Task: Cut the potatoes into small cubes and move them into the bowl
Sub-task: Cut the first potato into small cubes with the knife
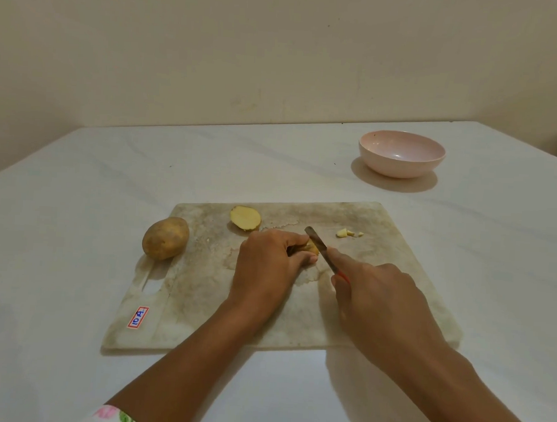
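On the cutting board (202, 290), the left hand (268, 262) pins a potato piece (312, 247) steady (fingers curled) while the right hand (379, 296) grips the knife (317, 243).

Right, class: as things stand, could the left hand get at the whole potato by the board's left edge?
Probably yes. The whole potato lies just left of the left hand, with only bare cutting board between them. But that hand grips the potato piece, so it must let go first.
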